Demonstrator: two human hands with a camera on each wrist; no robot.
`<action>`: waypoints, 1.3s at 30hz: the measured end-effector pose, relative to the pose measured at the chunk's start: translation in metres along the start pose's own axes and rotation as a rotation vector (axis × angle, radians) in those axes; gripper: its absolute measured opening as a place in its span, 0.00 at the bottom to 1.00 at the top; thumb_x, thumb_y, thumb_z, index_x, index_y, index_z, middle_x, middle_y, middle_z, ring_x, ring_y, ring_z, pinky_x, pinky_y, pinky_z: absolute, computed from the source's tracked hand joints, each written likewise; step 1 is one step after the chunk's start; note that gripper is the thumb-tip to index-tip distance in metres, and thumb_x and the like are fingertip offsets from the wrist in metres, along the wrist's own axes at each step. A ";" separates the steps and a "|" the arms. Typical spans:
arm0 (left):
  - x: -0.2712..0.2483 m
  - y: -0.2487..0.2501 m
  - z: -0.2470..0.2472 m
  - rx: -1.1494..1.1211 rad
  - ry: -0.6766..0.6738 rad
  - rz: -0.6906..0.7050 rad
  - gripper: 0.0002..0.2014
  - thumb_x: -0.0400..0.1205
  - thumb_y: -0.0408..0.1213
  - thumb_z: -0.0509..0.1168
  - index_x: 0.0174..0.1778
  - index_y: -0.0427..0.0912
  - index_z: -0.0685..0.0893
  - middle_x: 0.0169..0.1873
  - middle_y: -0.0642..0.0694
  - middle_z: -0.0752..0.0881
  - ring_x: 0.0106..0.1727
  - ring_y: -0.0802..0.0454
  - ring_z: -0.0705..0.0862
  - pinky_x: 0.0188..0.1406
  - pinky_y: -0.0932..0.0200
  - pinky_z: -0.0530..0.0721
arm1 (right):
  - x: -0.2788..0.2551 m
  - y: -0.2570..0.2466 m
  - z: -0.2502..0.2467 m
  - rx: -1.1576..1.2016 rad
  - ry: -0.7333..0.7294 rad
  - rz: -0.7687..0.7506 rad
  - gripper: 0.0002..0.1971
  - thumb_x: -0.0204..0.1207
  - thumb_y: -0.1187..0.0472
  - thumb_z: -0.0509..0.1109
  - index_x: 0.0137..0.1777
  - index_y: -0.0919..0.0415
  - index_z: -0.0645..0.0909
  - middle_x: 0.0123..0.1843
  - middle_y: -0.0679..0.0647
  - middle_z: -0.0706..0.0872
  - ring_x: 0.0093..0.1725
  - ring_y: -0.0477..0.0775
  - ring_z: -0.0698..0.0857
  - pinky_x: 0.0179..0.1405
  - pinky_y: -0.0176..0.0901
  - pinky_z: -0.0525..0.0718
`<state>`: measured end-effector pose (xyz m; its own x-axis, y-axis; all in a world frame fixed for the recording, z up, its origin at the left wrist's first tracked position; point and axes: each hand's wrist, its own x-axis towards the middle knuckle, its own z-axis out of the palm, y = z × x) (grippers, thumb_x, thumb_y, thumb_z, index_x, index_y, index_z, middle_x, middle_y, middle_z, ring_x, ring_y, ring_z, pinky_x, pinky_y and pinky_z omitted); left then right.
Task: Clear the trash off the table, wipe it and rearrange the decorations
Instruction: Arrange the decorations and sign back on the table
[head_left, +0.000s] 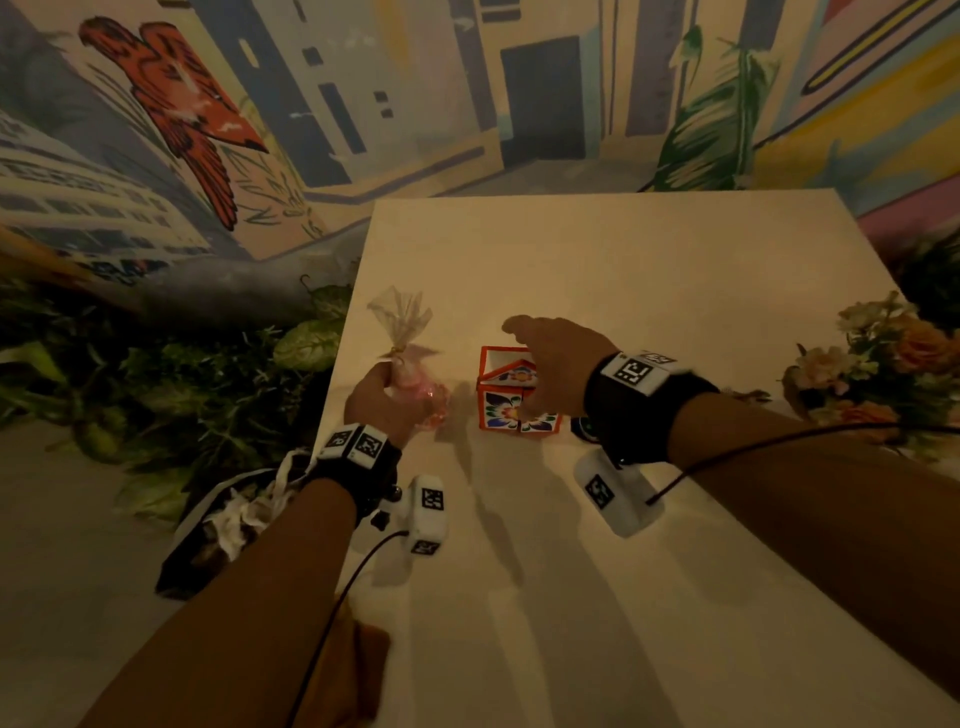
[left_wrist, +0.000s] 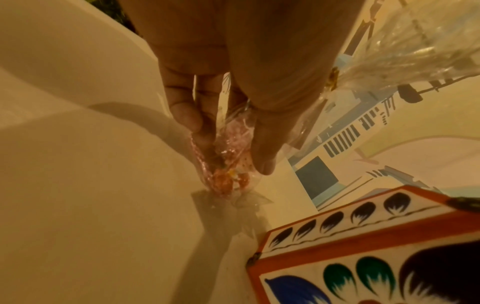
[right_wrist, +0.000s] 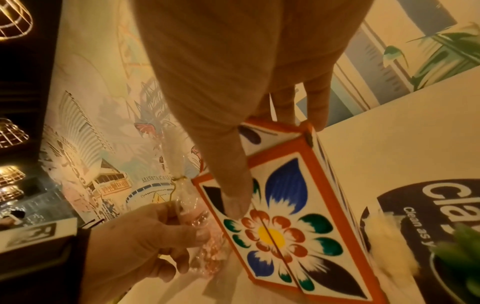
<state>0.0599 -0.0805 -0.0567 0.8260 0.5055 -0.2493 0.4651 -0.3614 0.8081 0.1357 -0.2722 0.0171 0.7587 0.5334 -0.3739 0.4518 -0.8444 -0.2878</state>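
Observation:
My left hand (head_left: 384, 395) (left_wrist: 226, 144) holds a clear cellophane bag (head_left: 415, 402) (left_wrist: 226, 181) of pink sweets just above the cream table (head_left: 623, 270), near its left edge. A gold twist ties the bag and its crinkled top sticks up. Right beside it stands a painted flower box (head_left: 501, 410) (left_wrist: 363, 236) (right_wrist: 285, 226) with orange edges, its hinged lid partly raised. My right hand (head_left: 556, 364) (right_wrist: 272, 160) grips the box from above, thumb on the flowered front and fingers behind the lid. In the right wrist view the left hand (right_wrist: 135, 236) and the bag (right_wrist: 205, 246) show at lower left.
A flower bouquet (head_left: 878, 353) sits at the table's right edge. A black round item with white lettering (head_left: 584, 428) (right_wrist: 428, 205) lies right of the box, under my right wrist. A black trash bag (head_left: 218, 525) with white paper stands on the floor left of the table, among leafy plants.

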 end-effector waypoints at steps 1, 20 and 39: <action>0.001 -0.001 -0.001 0.008 -0.001 -0.006 0.20 0.72 0.42 0.76 0.58 0.50 0.80 0.42 0.57 0.79 0.42 0.58 0.76 0.38 0.71 0.70 | 0.002 -0.002 0.002 -0.008 0.005 0.003 0.47 0.63 0.49 0.81 0.78 0.52 0.58 0.74 0.54 0.73 0.71 0.59 0.74 0.70 0.54 0.75; 0.029 0.005 0.011 0.002 0.006 -0.009 0.26 0.67 0.47 0.78 0.60 0.53 0.78 0.45 0.56 0.80 0.46 0.52 0.80 0.45 0.60 0.79 | 0.030 -0.005 -0.003 -0.022 0.059 0.012 0.32 0.66 0.53 0.79 0.69 0.53 0.72 0.65 0.55 0.82 0.62 0.60 0.81 0.61 0.51 0.79; 0.032 -0.007 0.014 0.068 -0.007 -0.012 0.25 0.67 0.50 0.77 0.58 0.55 0.78 0.45 0.55 0.81 0.48 0.52 0.82 0.46 0.60 0.79 | 0.028 0.001 -0.003 -0.003 0.067 -0.012 0.36 0.60 0.49 0.82 0.67 0.52 0.73 0.65 0.53 0.82 0.61 0.58 0.81 0.58 0.47 0.78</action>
<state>0.0877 -0.0725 -0.0773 0.8221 0.5049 -0.2630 0.4958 -0.4079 0.7667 0.1584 -0.2581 0.0090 0.7830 0.5388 -0.3107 0.4620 -0.8383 -0.2895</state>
